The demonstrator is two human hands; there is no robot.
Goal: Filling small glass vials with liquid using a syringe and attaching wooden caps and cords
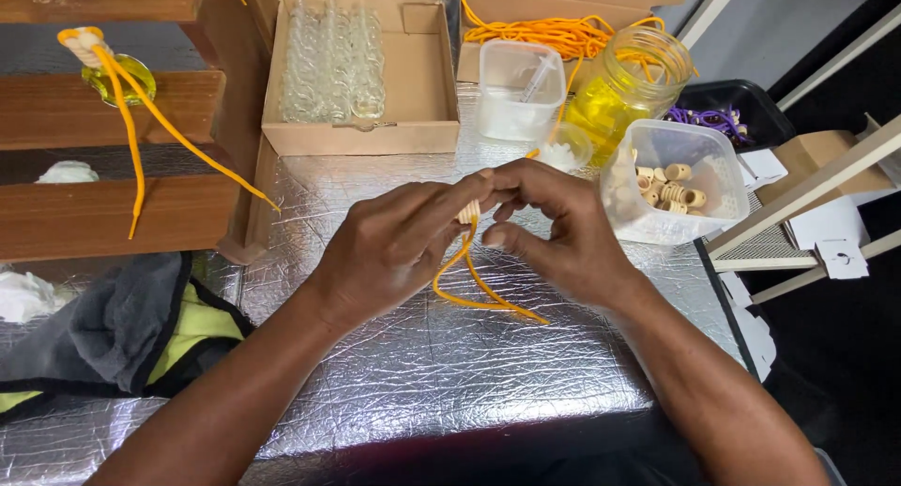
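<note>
Together, left hand (394, 247) and right hand (554, 228) pinch a wooden cap (468, 211) strung on orange cord (474, 280). Keeping the cord taut should help.

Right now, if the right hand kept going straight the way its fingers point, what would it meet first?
The right hand points leftward at the left hand; the wooden bead pinched between them comes first, then the left fingers.

Two hands, left (389, 247) and right (558, 228), meet over one small wooden bead (468, 211) and one orange cord (474, 284). Behind them stand two clear plastic tubs (518, 92), one glass jar (631, 78) of yellow liquid, two cardboard boxes (424, 83) and one black tray (732, 101). One filled small bottle (117, 73) sits on the three-step wooden rack (113, 214). The loose wooden beads (668, 188) in the nearer tub are too many to count.
</note>
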